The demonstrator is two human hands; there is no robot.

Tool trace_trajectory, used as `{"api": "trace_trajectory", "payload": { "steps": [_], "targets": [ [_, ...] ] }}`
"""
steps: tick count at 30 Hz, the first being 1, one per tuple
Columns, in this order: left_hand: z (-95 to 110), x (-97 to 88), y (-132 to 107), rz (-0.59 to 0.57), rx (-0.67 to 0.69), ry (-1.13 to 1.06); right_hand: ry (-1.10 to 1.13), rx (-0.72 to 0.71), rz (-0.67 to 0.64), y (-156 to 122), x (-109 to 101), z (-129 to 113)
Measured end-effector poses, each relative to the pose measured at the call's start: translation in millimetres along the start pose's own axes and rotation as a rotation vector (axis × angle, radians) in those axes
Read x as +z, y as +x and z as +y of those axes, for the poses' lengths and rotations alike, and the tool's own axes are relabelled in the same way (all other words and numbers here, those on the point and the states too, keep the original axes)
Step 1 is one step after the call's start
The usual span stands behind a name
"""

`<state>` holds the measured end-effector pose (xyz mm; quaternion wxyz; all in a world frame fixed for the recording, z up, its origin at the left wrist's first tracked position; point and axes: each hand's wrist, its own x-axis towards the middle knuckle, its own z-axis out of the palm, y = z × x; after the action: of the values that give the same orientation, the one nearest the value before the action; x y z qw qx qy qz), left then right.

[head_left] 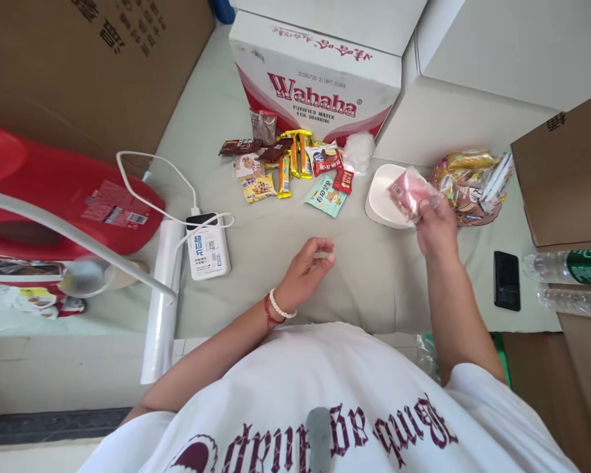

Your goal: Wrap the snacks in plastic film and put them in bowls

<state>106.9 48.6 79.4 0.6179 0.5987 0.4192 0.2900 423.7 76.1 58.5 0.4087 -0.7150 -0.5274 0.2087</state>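
Observation:
In my right hand (436,223) is a pink wrapped snack packet (408,194), pinched at its edge. The packet is above a white bowl (379,203) and covers part of its inside. My left hand (308,266) is over the middle of the table, fingers loosely curled and apart from the thumb, with nothing in it. Beyond it lies a loose row of snacks: a light green packet (326,196), a small red packet (343,180), a red and white packet (325,159), a yellow cookie packet (259,188) and several yellow bars (284,174).
A Wahaba-type water carton (320,79) stands behind the snacks. Right of the bowl is a pile of wrapped snacks (473,187), then a black phone (507,281) and plastic bottles (586,266). At left are a power bank (208,249) with cables, a plastic roll (162,302) and a red jug (69,190).

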Motion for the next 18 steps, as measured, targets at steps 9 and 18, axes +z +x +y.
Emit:
{"api": "trace_trajectory", "payload": {
  "steps": [9,18],
  "targets": [
    [-45.5,-36.4,-37.4,0.219,-0.122,0.113,-0.241,0.297,-0.26,79.7,19.7,5.9],
    [-90.5,-72.9,-87.1,0.457,-0.146,0.579,-0.696,-0.002,0.095,48.6,-29.2,-22.6]
  ]
}}
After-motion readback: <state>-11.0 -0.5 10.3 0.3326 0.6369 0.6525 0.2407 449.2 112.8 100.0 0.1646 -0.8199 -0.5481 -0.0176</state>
